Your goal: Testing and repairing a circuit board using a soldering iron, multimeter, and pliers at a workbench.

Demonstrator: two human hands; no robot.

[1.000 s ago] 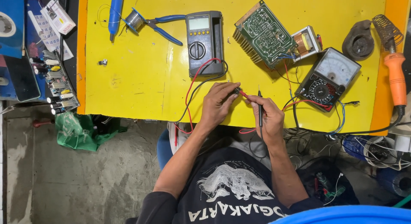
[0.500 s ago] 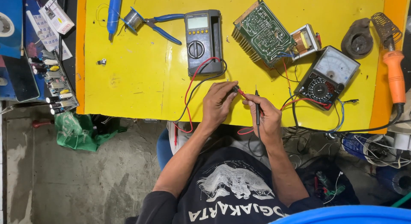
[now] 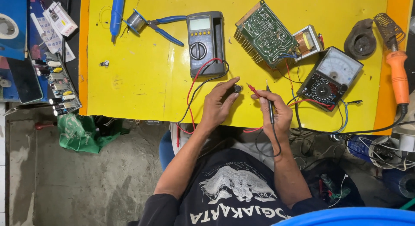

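Observation:
My left hand [image 3: 218, 106] pinches a small dark round component [image 3: 237, 88] just above the yellow table [image 3: 138, 79]. My right hand [image 3: 276, 111] grips two test probes, a red probe [image 3: 253, 90] and a black probe [image 3: 269, 103], their tips aimed toward the component. Red and black leads run from a dark digital multimeter [image 3: 205, 43] toward my hands. An analog meter [image 3: 330, 77] lies to the right of my right hand.
A green circuit board with heatsink [image 3: 265, 32] and a small transformer [image 3: 306, 41] lie at the back. Blue pliers [image 3: 166, 28], a solder spool [image 3: 135, 21], a soldering iron with orange handle [image 3: 397, 70] and its stand [image 3: 360, 41] are around. Tangled cables hang at right.
Both hands have shifted a little farther onto the table. The probes stay in my right hand and the component in my left.

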